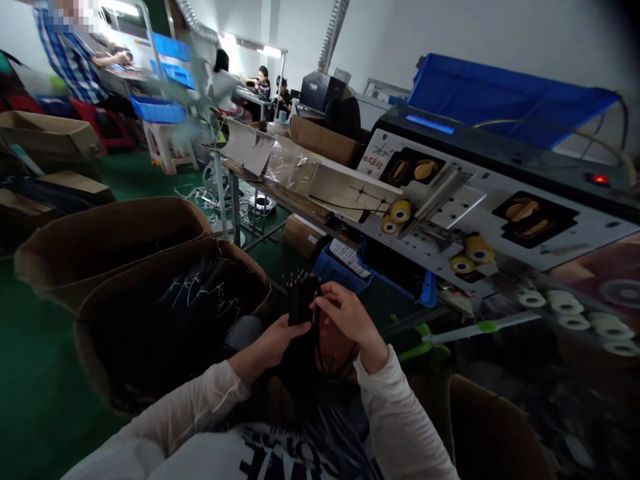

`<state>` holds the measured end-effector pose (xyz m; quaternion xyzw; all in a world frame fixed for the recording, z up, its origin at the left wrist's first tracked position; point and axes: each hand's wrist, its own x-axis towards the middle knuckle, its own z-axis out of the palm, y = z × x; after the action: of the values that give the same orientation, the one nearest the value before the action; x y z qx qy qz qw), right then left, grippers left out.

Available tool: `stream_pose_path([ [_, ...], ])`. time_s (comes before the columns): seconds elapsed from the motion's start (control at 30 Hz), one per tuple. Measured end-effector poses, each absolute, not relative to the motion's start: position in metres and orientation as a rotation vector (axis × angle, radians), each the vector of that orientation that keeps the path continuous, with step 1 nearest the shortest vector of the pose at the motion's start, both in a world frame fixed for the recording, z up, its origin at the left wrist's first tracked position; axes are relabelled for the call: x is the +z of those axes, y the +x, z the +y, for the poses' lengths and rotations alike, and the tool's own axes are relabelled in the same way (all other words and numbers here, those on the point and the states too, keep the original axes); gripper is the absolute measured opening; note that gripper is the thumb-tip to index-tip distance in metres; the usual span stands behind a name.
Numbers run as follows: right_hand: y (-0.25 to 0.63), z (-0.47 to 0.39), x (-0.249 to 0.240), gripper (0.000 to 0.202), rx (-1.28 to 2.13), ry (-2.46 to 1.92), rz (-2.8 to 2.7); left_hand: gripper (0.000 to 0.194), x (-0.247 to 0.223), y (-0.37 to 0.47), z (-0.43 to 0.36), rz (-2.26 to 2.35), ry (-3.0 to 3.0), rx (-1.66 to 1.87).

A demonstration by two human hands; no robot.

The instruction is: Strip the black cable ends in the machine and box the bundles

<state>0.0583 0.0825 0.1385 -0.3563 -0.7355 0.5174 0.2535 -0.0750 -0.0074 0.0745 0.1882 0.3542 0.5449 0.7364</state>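
A bundle of black cables [301, 300] stands upright in front of me, small pale and reddish tips showing at its top. My left hand [275, 339] is closed round the bundle from the left, its thumb across the front. At the bundle's right side, my right hand [343, 312] is closed, thumb and forefinger pinched near the upper part of one black cable. The lower lengths of the cables hang down over my lap, dark and hard to make out there.
Left, an open cardboard box [95, 303] holds dark cables with white ties. A cable-feeding machine [430, 200] with yellow rollers stands on the bench ahead. Below it are blue bins [340, 270]. White rolls [565, 303] lie right. A fan [193, 100] and people at tables are farther back.
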Motion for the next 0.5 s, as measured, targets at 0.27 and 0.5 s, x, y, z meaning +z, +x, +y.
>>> stream_pose_path([
  [0.27,0.054,0.092,0.134,0.022,1.13,-0.878,-1.956,0.032,0.075,-0.073,-0.008,0.722,0.459,1.159],
  [0.5,0.062,0.089,0.144,0.05,1.288,-0.863,-1.973,0.032,0.077,-0.07,-0.013,0.741,0.516,1.127],
])
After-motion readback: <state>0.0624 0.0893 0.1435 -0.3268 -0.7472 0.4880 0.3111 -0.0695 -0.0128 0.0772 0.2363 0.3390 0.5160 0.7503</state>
